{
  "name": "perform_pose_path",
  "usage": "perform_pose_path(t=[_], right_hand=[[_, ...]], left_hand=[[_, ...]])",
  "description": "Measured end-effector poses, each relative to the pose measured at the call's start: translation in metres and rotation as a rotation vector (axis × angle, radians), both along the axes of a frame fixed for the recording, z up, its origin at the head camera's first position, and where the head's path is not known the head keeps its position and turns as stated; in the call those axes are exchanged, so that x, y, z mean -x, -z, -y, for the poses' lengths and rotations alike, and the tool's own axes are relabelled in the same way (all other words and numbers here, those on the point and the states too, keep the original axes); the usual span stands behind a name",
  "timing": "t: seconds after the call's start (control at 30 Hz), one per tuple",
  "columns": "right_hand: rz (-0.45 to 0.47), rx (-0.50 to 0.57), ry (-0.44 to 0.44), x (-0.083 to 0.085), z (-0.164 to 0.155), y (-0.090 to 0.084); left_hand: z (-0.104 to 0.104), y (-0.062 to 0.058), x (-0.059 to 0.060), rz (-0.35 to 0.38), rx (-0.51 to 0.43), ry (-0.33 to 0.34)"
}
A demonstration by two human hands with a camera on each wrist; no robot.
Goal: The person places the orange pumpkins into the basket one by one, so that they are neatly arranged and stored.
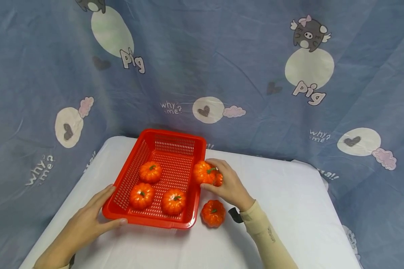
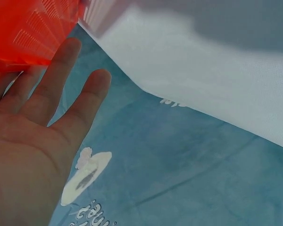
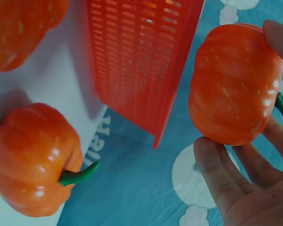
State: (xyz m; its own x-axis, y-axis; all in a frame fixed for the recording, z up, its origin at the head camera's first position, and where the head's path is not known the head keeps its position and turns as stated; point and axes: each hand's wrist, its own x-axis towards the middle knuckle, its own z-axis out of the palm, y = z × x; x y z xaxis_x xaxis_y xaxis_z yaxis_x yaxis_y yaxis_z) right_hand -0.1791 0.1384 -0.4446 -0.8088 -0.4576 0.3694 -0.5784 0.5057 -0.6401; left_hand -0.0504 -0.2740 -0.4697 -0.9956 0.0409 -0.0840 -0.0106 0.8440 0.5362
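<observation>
My right hand (image 1: 230, 183) holds a small orange pumpkin (image 3: 236, 84) with a green stem, fingers on one side and thumb on the other. In the head view this pumpkin overlaps the right rim of a red plastic basket (image 1: 196, 149). Partly hidden behind it, another pumpkin (image 1: 219, 179) sits beside the basket. A further pumpkin (image 1: 213, 213) rests on the table nearer the front. Inside the basket lie three pumpkins, at the left (image 1: 150, 172), front left (image 1: 141, 195) and front right (image 1: 173, 201). My left hand (image 1: 85, 224) rests with extended fingers at the basket's front left corner.
A white cloth covers the table (image 1: 282, 194), with room to the right of the basket. Close by my right wrist is a small black object (image 1: 235, 215). A blue printed curtain (image 1: 249, 123) hangs behind and around the table.
</observation>
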Motion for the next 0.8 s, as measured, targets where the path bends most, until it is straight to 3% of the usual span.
perform_pose_path(t=[0.37,0.8], right_hand=[[0.018,-0.067,-0.093,0.011,0.016,-0.006],[0.03,-0.184,-0.13,0.027,0.036,-0.013]], left_hand=[[0.0,0.001,-0.001,0.005,-0.011,-0.006],[0.001,0.002,-0.001,-0.006,-0.005,-0.001]])
